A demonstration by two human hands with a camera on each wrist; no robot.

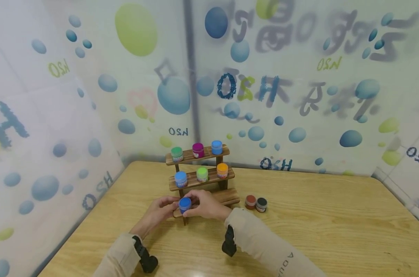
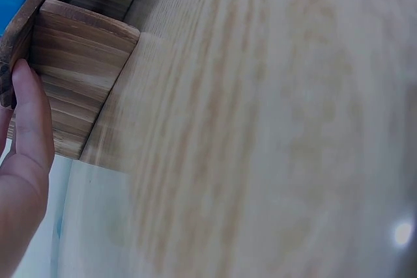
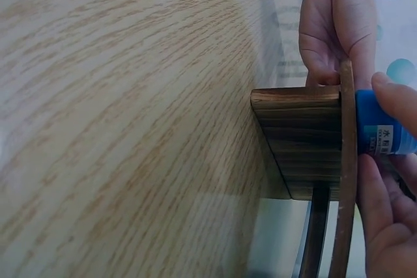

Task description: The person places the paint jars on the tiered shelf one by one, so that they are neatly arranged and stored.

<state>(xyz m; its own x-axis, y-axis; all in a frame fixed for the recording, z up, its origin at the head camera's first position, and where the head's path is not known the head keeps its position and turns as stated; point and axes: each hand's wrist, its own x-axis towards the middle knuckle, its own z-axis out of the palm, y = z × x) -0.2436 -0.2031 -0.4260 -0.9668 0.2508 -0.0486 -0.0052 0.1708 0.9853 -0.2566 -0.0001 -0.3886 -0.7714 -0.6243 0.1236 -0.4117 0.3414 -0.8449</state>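
A three-step wooden display rack (image 1: 227, 197) stands on the table, with small paint jars on its steps. On the left part of the bottom step is a dark blue paint jar (image 1: 185, 204). My right hand (image 1: 207, 204) pinches this jar between thumb and fingers; in the right wrist view the jar's base meets the step. My left hand (image 1: 160, 211) grips the left end of the bottom step, and a fingertip (image 2: 25, 83) shows against its edge in the left wrist view. The left thumb is partly hidden there.
The middle step carries blue (image 1: 181, 179), light green (image 1: 202, 174) and orange (image 1: 222, 170) jars. Green (image 1: 176, 154), purple (image 1: 198, 150) and blue (image 1: 217, 147) jars line the top step. Red-brown (image 1: 250, 202) and black (image 1: 261, 204) jars stand on the table, right of the rack.
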